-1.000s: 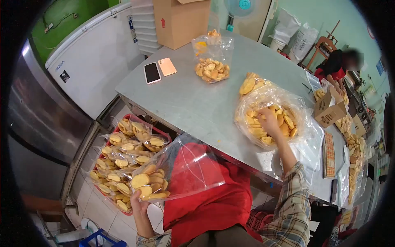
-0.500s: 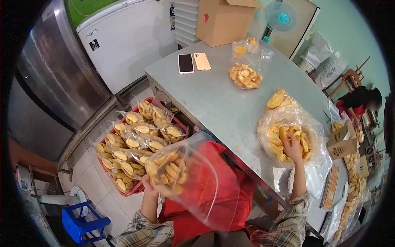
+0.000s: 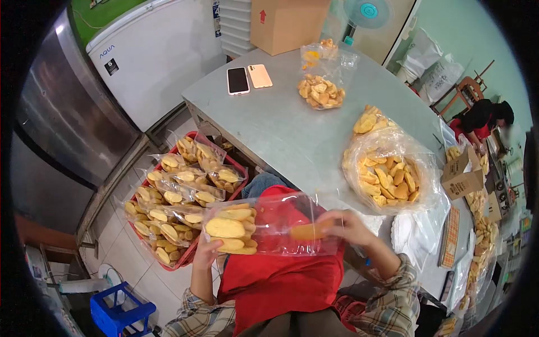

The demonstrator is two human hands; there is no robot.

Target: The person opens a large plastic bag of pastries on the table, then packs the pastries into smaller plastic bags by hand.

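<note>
My left hand [image 3: 205, 254] grips the closed end of a clear plastic bag [image 3: 275, 220], where several yellow oval pieces [image 3: 225, 228] lie stacked. The bag is held sideways over my red apron. At its open end, my right hand [image 3: 349, 227] pinches one yellow-brown piece [image 3: 310, 231], which reaches into the bag. On the table to the right sits a large open plastic bag [image 3: 432, 180] full of similar pieces. A red basket [image 3: 191, 260] at the left holds several filled bags [image 3: 168, 196].
The metal table [image 3: 252, 121] bears two phones [image 3: 238, 80], a filled bag [image 3: 321, 92] and a cardboard box [image 3: 289, 25]. A blue stool [image 3: 120, 312] stands at the lower left. Another person [image 3: 483, 121] is at the far right, near a small box [image 3: 463, 175].
My right hand has left the large bag with a piece and moved left to the small bag's opening. The small bag has turned from slanting down to lying level.
</note>
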